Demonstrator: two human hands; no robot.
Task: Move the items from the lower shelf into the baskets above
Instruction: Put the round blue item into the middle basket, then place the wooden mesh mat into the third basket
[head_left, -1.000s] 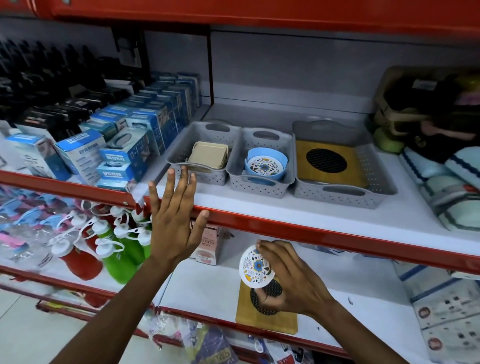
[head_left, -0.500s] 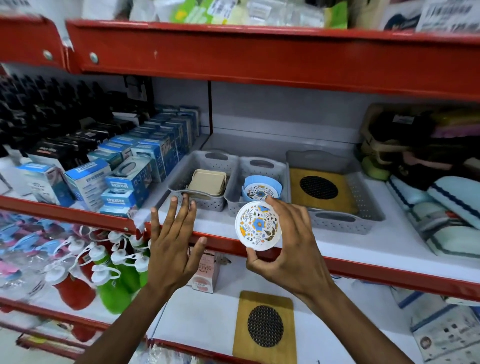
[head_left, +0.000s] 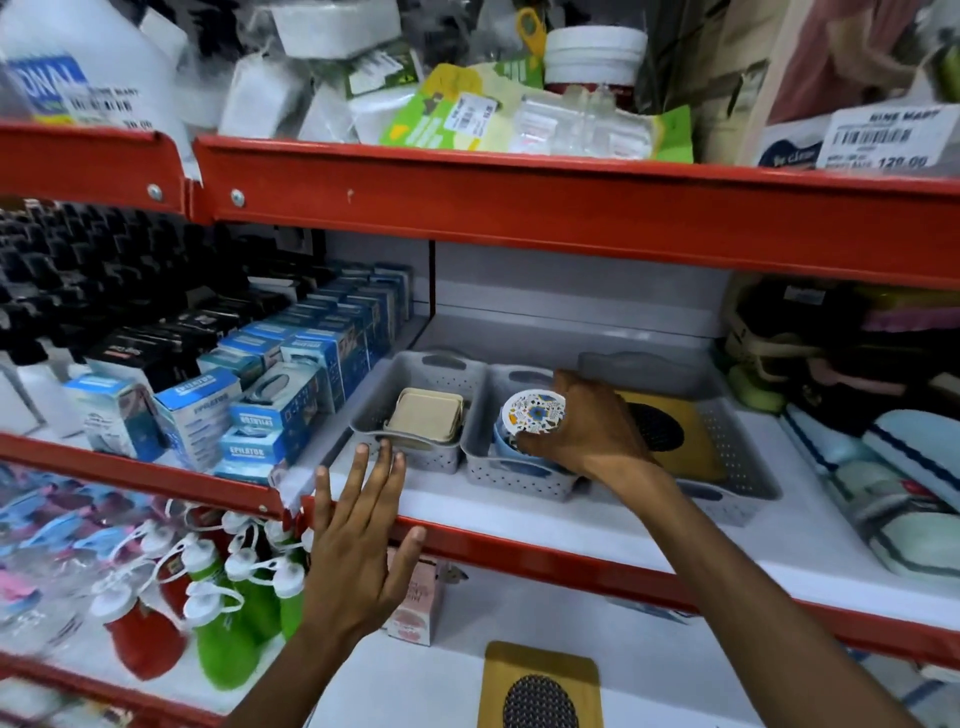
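My right hand (head_left: 587, 431) holds a round white floral-patterned disc (head_left: 534, 412) over the middle grey basket (head_left: 514, 478), just above a blue round item (head_left: 506, 447) lying in it. The left grey basket (head_left: 410, 457) holds beige square pieces (head_left: 426, 418). The right grey basket (head_left: 737, 467) contains a yellow-brown board with a black mesh oval (head_left: 670, 431). A second such board (head_left: 540, 686) lies on the lower shelf. My left hand (head_left: 358, 551) is open, fingers spread, against the red shelf edge (head_left: 545, 556).
Blue boxes (head_left: 280, 410) stand left of the baskets. Folded towels (head_left: 893, 478) lie to the right. Green and red bottles (head_left: 223, 603) and a small pink box (head_left: 415, 608) sit on the lower shelf. A red shelf beam (head_left: 519, 208) runs overhead.
My right hand lifted the floral disc from the lower shelf up and over the middle basket. The view tilted upward. My left hand stayed at the shelf edge.
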